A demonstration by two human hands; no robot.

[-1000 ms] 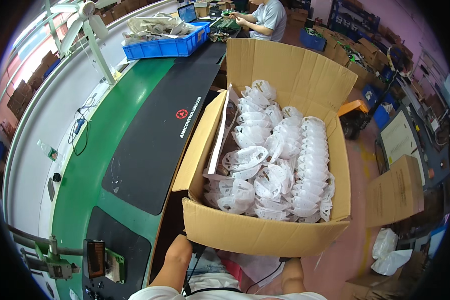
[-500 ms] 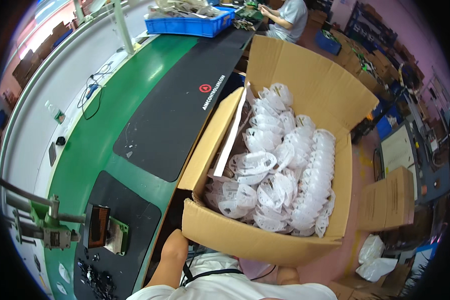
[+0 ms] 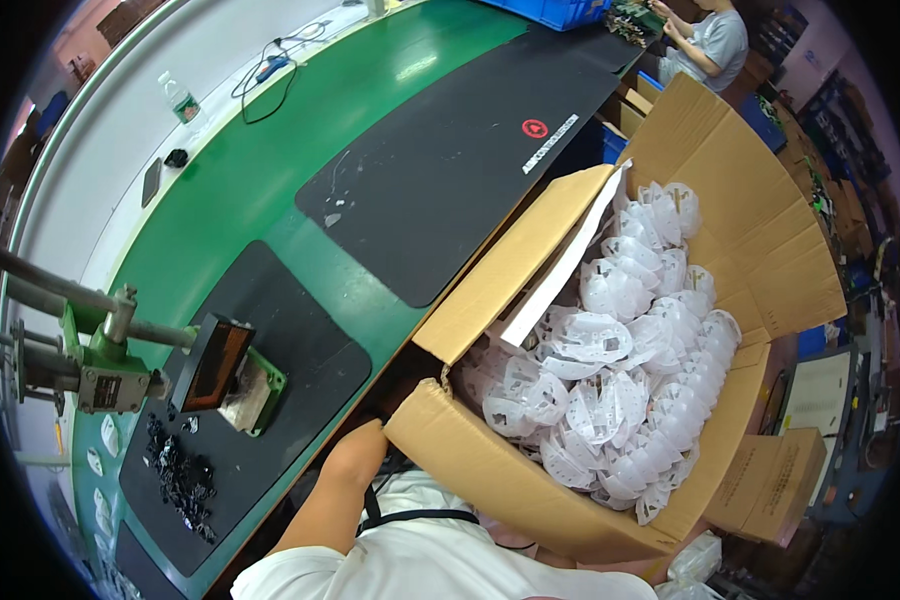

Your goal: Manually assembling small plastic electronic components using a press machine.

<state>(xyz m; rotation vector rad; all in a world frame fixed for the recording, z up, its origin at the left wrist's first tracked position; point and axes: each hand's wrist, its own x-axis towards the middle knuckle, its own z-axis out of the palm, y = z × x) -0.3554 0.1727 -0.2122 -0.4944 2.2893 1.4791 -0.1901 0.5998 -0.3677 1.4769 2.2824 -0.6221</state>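
Note:
A large open cardboard box (image 3: 530,485) stands at my right, close against the table edge. Thin, translucent white plastic shells (image 3: 605,405) fill it, with small holes and rounded outlines; many are nested in rows. My left arm (image 3: 335,490) reaches up from its white sleeve beside the near corner of the box, and beyond that the flap hides it. Neither my left hand nor my right hand can be seen, so what they hold or touch does not show.
On the green table, a bench press (image 3: 110,355) holds a dark framed plate (image 3: 217,365) over a metal block. Small black parts (image 3: 180,480) lie nearby on a black mat (image 3: 305,330). Farther off are a bottle (image 3: 180,100), a blue crate (image 3: 560,10) and a seated person (image 3: 715,50).
My view has turned to the left, so the box, the press and the table sit farther right in the picture. My left arm stays beside the box corner.

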